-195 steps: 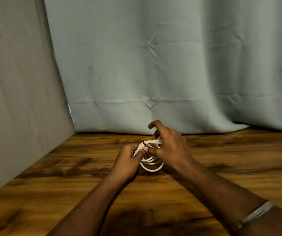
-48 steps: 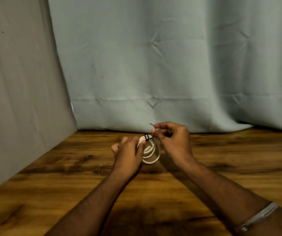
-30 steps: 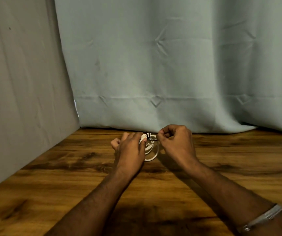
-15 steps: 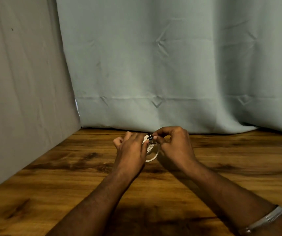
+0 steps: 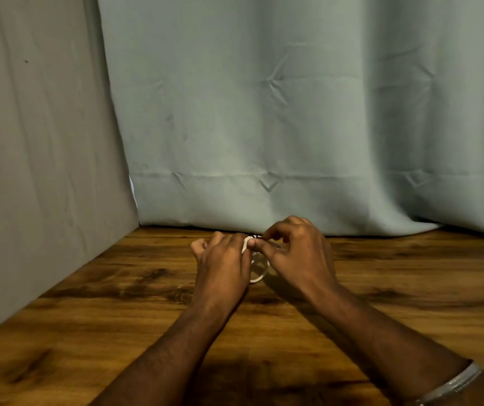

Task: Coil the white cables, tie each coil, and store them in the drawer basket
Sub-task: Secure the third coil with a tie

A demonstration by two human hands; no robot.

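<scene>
Near the far edge of the brown wooden bench [image 5: 381,303], a small coiled white cable [image 5: 260,275] is gripped by the left hand [image 5: 223,265], while its thin black tie [image 5: 257,236] is pinched by the right hand [image 5: 299,253].

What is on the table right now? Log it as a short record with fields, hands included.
surface: wooden table
cable: white cable coil, held between both hands just above the table
tie: black tie at the coil's top
left hand: left hand grips the coil's left side
right hand: right hand pinches at the tie
backdrop: grey-green curtain
drawer basket: not in view
</scene>
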